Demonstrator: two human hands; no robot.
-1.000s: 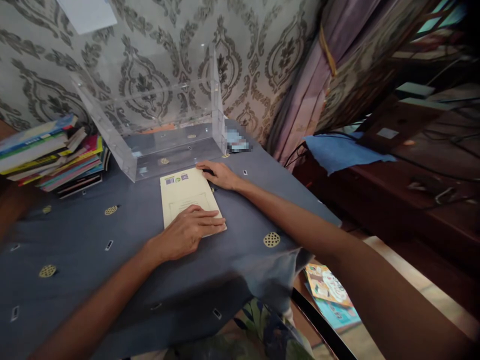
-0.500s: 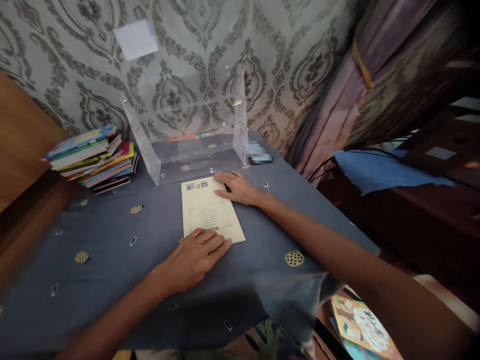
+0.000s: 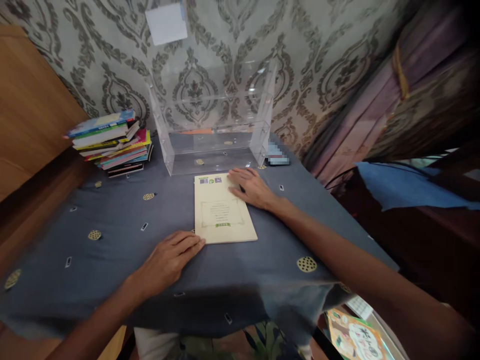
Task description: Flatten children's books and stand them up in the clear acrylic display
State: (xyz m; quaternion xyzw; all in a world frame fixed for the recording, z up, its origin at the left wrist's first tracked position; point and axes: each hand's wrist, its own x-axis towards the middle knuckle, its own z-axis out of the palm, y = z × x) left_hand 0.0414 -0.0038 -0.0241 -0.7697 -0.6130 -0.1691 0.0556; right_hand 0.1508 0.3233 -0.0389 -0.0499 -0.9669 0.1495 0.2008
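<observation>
A cream-coloured book (image 3: 221, 210) lies flat on the table, a framed block of print and small codes on its upward face; the print appears upside down. My right hand (image 3: 252, 188) rests on its upper right edge, fingers stretched out over the corner. At the lower left corner, my left hand (image 3: 174, 256) lies palm down with its fingers extended, the tips touching the book's edge. Neither hand is wrapped round anything. Just behind the book stands a clear acrylic rack (image 3: 213, 159) with transparent sides.
A pile of books (image 3: 112, 142) stands at the back left, near a wooden panel (image 3: 33, 110). Right of the rack lies a blurred-out item (image 3: 277, 154). The patterned dark cloth (image 3: 123, 260) covers the table. Below the right edge is an orange book (image 3: 356, 335).
My left hand has slid left, from the book's lower face to its lower left corner. My right hand stays at the upper right edge. The camera view has shifted.
</observation>
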